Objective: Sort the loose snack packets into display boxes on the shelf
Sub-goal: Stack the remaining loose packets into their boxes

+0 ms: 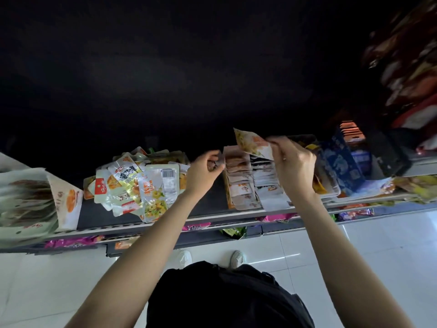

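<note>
The right hand pinches a yellow-and-white snack packet by its edge, holding it tilted above the open display box of upright packets. The left hand hovers just beside the box's left edge, fingers curled inward; whether they hold anything cannot be told. A loose pile of packets lies on the shelf left of that hand. A larger white box stands at the shelf's far left, and a blue carton sits right of the display box. White shoes rest on the tiled floor.
</note>
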The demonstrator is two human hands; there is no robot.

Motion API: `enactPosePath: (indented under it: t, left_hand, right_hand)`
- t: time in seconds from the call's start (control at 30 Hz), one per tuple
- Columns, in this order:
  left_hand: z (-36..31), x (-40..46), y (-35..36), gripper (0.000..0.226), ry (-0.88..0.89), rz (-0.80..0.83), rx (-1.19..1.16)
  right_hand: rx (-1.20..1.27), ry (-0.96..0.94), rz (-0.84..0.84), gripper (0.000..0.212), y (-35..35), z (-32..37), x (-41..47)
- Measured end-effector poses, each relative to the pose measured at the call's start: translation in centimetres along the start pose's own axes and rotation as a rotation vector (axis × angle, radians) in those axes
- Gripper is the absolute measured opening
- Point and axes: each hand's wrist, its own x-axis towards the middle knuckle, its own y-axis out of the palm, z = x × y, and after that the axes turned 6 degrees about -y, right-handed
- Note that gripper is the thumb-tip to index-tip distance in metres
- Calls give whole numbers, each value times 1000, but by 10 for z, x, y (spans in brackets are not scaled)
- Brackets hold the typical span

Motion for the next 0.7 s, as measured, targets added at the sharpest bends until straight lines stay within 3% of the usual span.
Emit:
enactPosePath:
  t: [0.17, 0.33, 0.5, 0.7]
  left_hand:
    - [-1, 8, 20, 31, -106, 53, -31]
    - [2, 5, 18, 36, -102, -6, -59]
    - [-3, 8, 16, 32, 23, -5, -55]
    - [-13, 10, 24, 20, 161, -76, 18]
  right_hand:
    - [-204, -286, 180, 29, 25, -7, 18]
    - [-153, -495, 261, 42, 37, 3, 21]
    - [-84, -441, 300, 25, 34, -1, 12]
    - [-188, -304, 398, 22, 42, -6, 9]
